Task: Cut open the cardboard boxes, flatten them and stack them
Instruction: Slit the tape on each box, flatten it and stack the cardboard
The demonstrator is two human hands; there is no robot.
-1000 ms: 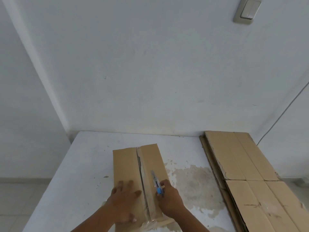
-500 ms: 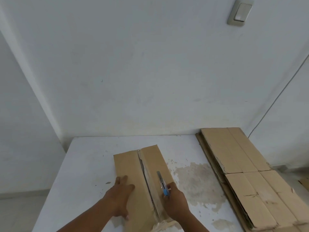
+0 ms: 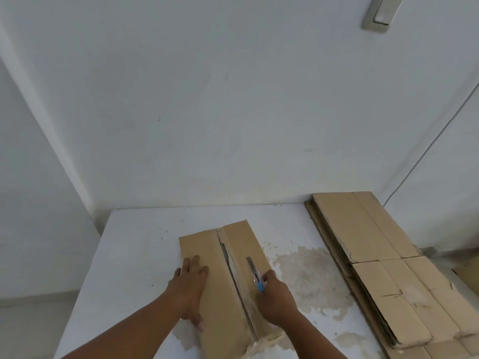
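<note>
DESK: So what has shifted since half a second ago?

FIELD: Little. The left hand stays flat, fingers straight, pressing the left flap of the cardboard box, slightly farther up the flap than before. The right hand keeps its fingers curled round the blue-and-silver box cutter, whose blade end points away from the person over the right flap. A second ago the cutter lay closer to the centre seam.

DESK: And the box itself?

FIELD: It lies lengthwise, running away from the person, in the middle of the white table. The seam is slit and gapes along its far half, showing a dark gap. Clear tape hangs crumpled at the near end.

DESK: Surroundings?

FIELD: A stack of flattened boxes lies at the table's right side, well apart from the box under the hands. A brown patch of worn surface marks the tabletop between them. Behind rises a plain wall, with a light switch high at right and a thin cable running down near the corner. Pale floor shows at left.
</note>
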